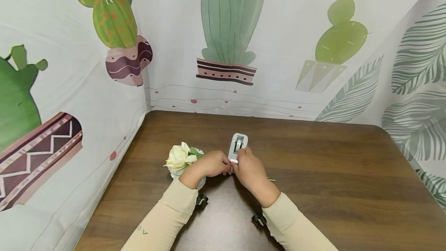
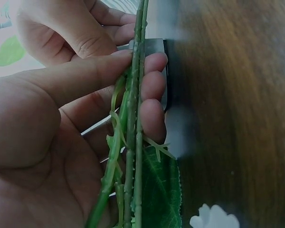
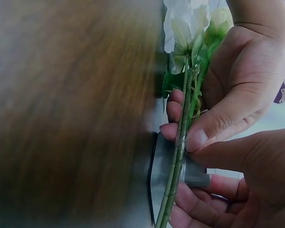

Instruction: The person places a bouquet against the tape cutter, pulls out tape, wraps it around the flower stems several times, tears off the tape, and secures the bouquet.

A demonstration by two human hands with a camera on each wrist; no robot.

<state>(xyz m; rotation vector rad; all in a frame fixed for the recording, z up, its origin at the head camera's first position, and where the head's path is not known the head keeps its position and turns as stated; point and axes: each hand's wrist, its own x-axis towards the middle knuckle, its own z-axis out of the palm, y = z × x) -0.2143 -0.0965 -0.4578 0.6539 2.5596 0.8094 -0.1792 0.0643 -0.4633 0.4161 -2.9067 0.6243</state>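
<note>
My left hand [image 1: 216,164] pinches a bundle of thin green stems [image 2: 135,114] between thumb and fingertips. Cream artificial flowers [image 1: 179,157] top these stems, lying to the left of that wrist. A small grey tape dispenser [image 1: 233,154] stands just beyond both hands, its roll showing in the head view. My right hand [image 1: 251,169] is over the dispenser's near end, fingers curled against it. In the right wrist view, its thumb [image 3: 223,156] meets the stems beside the left thumb [image 3: 199,137]. A shiny patch on the stems there may be clear tape.
The brown wood-grain table [image 1: 331,165] extends to the right of the hands. A white cloth with printed cacti [image 1: 226,22] hangs behind and to the left. The stem ends [image 1: 271,180] stick out past the right wrist.
</note>
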